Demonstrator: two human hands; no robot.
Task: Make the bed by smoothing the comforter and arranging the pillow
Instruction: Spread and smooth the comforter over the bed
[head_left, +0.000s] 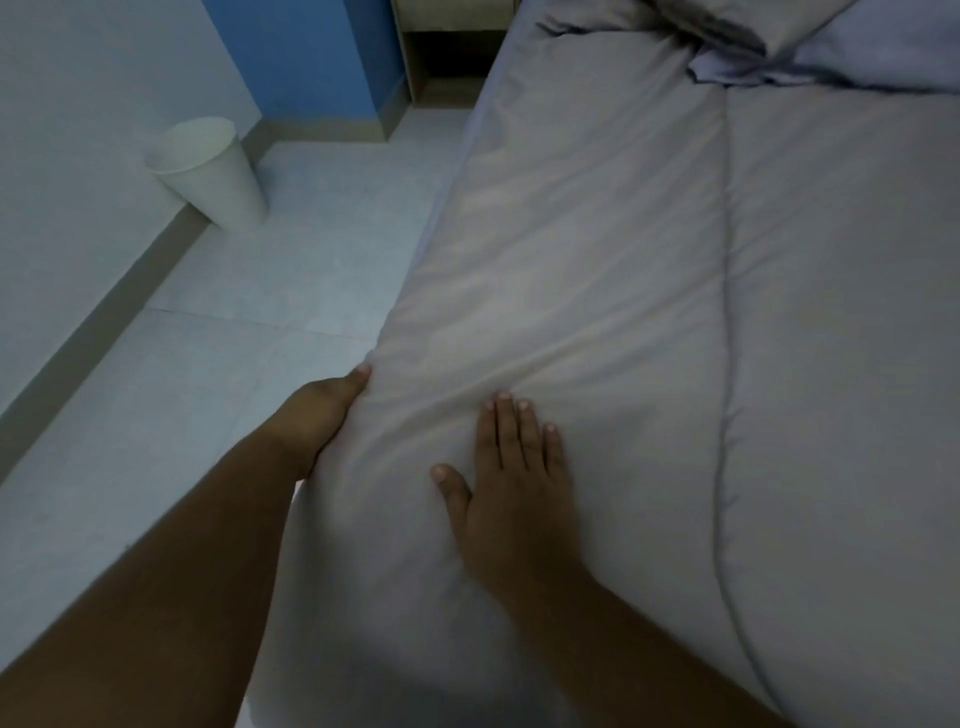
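A grey comforter covers the bed and fills the right half of the view, with a stitched seam running lengthwise. My left hand grips the comforter's left edge where it drops over the side of the bed; its fingers are hidden under the fabric and only the thumb shows. My right hand lies flat on top of the comforter, fingers together and palm down, with small wrinkles fanning out ahead of the fingertips. A bluish-grey pillow lies rumpled at the head of the bed, top right.
A white waste bin stands on the pale tiled floor by the left wall. A wooden nightstand sits beside the head of the bed, next to a blue wall section. A floor strip runs along the bed's left side.
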